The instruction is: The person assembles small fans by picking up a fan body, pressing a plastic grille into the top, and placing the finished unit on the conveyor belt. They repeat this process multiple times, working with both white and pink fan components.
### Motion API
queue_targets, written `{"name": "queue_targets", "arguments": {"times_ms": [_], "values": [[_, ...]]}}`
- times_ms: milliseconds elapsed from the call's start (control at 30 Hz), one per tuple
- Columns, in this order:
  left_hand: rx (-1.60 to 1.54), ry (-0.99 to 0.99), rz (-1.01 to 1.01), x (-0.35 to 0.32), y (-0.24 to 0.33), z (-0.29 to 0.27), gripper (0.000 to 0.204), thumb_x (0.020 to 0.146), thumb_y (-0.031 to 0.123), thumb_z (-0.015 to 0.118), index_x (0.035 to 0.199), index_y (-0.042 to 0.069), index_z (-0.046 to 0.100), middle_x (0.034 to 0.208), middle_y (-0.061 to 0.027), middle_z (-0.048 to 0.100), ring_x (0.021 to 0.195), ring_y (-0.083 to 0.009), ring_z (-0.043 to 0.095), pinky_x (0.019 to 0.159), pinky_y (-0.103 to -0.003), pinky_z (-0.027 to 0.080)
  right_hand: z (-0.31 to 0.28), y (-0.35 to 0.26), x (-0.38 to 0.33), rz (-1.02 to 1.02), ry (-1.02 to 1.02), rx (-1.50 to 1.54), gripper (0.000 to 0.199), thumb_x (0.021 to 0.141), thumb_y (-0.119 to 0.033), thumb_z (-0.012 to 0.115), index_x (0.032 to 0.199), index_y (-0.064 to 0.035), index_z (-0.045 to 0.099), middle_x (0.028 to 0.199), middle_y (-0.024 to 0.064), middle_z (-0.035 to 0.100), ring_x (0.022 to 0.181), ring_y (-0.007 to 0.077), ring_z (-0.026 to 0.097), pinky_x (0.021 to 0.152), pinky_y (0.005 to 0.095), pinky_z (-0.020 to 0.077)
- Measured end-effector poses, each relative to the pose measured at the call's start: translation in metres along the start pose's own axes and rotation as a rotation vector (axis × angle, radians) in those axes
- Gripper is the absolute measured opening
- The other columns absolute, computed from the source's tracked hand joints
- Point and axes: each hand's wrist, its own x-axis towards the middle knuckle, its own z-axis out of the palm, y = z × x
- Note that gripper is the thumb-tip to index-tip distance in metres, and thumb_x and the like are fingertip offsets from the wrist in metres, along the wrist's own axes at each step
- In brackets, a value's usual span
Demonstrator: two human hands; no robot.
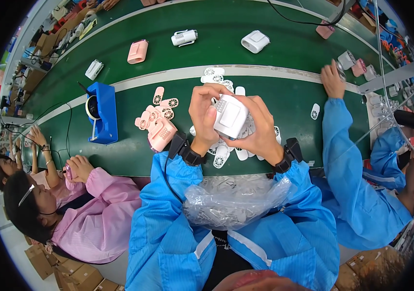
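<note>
Both of my hands are closed around a white plastic housing [230, 118] with rows of slotted vents, held up over the bench. My left hand [203, 112] grips its left side, and my right hand [264, 127] wraps its right side and lower edge. Beneath them, partly hidden, lies a pile of white oval covers [221, 156] with round spoked grilles. To the left, similar pink covers [153, 114] lie heaped against a pink housing [162, 134]. A clear plastic bag [236, 203] holding several white pieces lies between my forearms.
A blue tape dispenser [104, 114] stands on the bench at left. Beyond a pale rail [178, 72], white and pink housings lie on a green surface [207, 53]. At right, a co-worker's hand [333, 80] reaches toward several housings; a pink-sleeved co-worker [105, 203] sits at left.
</note>
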Motion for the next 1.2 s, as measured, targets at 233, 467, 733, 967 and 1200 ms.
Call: {"name": "queue_targets", "arguments": {"times_ms": [233, 467, 733, 967, 1200], "values": [[0.073, 0.06, -0.025, 0.0, -0.001, -0.003, 0.041, 0.101, 0.036, 0.059, 0.117, -0.001, 0.051, 0.108, -0.0193, 0.067, 0.097, -0.0215, 0.062, 0.085, -0.033, 0.046, 0.007, -0.003, -0.006, 0.077, 0.063, 0.053, 0.087, 0.061, -0.016, 0.099, 0.137, 0.0003, 0.061, 0.126, 0.0192, 0.067, 0.111, 0.0324, 0.069, 0.093, 0.0418, 0.0574], [0.064, 0.147, -0.181, 0.006, 0.0, -0.01, 0.032, 0.107, 0.026, 0.052, 0.12, -0.002, 0.052, 0.107, -0.016, 0.069, 0.098, -0.0186, 0.064, 0.089, -0.033, 0.049, 0.0, -0.018, 0.009, 0.288, -0.076, -0.04, 0.089, 0.064, -0.019, 0.099, 0.141, -0.0007, 0.059, 0.133, 0.0194, 0.067, 0.113, 0.0338, 0.069, 0.097, 0.0424, 0.0573], [0.179, 0.191, -0.398, 0.012, -0.004, -0.021, 0.034, 0.112, 0.024, 0.048, 0.135, -0.001, 0.052, 0.12, -0.0152, 0.068, 0.107, -0.0213, 0.065, 0.099, -0.035, 0.05, 0.004, 0.013, 0.05, -0.434, -0.266, -0.648, 0.079, 0.072, -0.025, 0.095, 0.139, -0.0023, 0.061, 0.13, 0.0174, 0.07, 0.112, 0.0363, 0.069, 0.095, 0.0414, 0.0574], [0.392, 0.223, -0.246, 0.016, -0.008, -0.005, 0.039, 0.113, 0.024, 0.051, 0.145, 0.002, 0.049, 0.143, -0.017, 0.055, 0.128, -0.0258, 0.059, 0.103, -0.038, 0.05, 0.017, 0.115, 0.142, 0.164, 0.037, -0.42, 0.055, 0.084, -0.044, 0.087, 0.112, 0.0006, 0.07, 0.083, 0.0183, 0.076, 0.073, 0.041, 0.073, 0.065, 0.0466, 0.0582], [0.369, 0.162, -0.297, 0.011, -0.015, -0.012, 0.039, 0.11, 0.022, 0.059, 0.143, 0.004, 0.05, 0.141, -0.0164, 0.057, 0.125, -0.0258, 0.061, 0.099, -0.037, 0.052, 0.028, 0.146, 0.15, 0.356, -0.074, -0.663, 0.067, 0.082, -0.058, 0.085, 0.111, 0.0008, 0.069, 0.082, 0.0169, 0.076, 0.074, 0.0396, 0.074, 0.067, 0.0484, 0.0586]]}}
